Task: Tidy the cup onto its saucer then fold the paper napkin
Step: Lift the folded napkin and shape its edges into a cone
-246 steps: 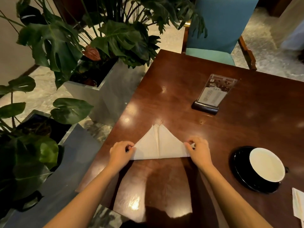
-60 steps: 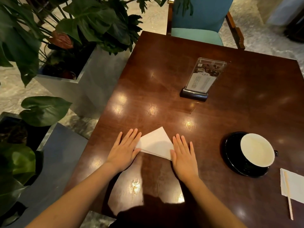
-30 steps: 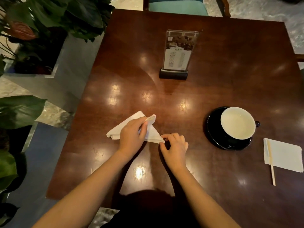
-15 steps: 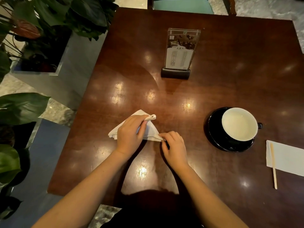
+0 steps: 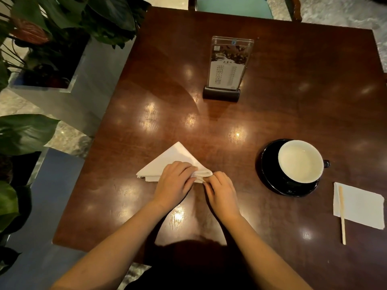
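Head view: the white paper napkin folded into a triangle (image 5: 170,159) lies flat on the glossy dark brown wooden table (image 5: 293,114), near its near-left part, with the apex pointing away from the person and the long edge facing them. The napkin's left corner sits near the table's left edge but inside it. The left hand (image 5: 174,183) rests on the napkin's right half, fingers curled over the paper and gripping it. The right hand (image 5: 222,191) is just beside it, almost touching, and pinches the napkin's right tip between thumb and fingertips.

To the right, well apart from the hands, the white-lined cup (image 5: 300,161) stands upright on its round black saucer (image 5: 270,176), handle pointing right. Bare wood shows between the napkin and the saucer. Near the right edge lies a second square white napkin (image 5: 362,206) with a thin wooden stir stick (image 5: 342,214) across its left side. A clear acrylic menu stand on a black base (image 5: 227,65) stands upright towards the far side, with open wood between it and the napkin. Off the left edge are a grey planter box (image 5: 69,97) and large green leaves; a teal chair seat (image 5: 234,7) meets the far edge
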`<state>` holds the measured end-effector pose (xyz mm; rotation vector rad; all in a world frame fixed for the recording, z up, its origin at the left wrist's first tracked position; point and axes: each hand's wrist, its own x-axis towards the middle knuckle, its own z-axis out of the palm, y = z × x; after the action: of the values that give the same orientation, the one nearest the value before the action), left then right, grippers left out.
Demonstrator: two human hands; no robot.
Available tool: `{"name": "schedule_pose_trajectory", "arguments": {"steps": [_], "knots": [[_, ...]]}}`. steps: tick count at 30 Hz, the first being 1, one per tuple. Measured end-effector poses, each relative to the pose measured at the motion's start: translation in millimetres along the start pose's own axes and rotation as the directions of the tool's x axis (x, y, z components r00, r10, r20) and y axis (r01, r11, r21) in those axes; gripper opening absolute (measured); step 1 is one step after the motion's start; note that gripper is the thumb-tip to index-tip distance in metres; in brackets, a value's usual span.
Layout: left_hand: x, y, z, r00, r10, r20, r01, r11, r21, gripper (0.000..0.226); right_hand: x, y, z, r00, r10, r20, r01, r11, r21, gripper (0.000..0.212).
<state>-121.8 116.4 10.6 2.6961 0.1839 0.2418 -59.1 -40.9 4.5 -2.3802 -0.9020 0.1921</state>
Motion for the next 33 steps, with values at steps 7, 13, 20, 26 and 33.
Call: {"name": "schedule_pose_trajectory", "arguments": {"steps": [7,13,20,26,33], "knots": [[2,-5,1,0.994,0.106,-0.016,-0.102,0.980,0.172,0.025,-3,1,3,0.997,0.049,-0.051,-0.045,0.996,0.071,0.011],[-3,-2,7,0.970,0.225,-0.089,-0.194,0.942,0.274,0.029,0,-11,-5,0.986,0.167,-0.019,-0.164,0.979,0.118,0.033],[-31,8,18,0.992,0.073,0.103,-0.085,0.990,0.115,0.045,3,-11,-5,0.994,-0.058,0.093,0.064,0.996,-0.059,0.047],[-13,15,-6,0.907,-0.403,-0.121,0.363,0.895,-0.258,0.042,-5,-2,13,0.958,-0.119,0.261,0.186,0.951,-0.247,0.049],[6,2,10,0.933,-0.344,0.100,0.315,0.921,0.231,0.054,-4,3,10,0.951,-0.115,0.288,0.215,0.914,-0.344,0.052]]}}
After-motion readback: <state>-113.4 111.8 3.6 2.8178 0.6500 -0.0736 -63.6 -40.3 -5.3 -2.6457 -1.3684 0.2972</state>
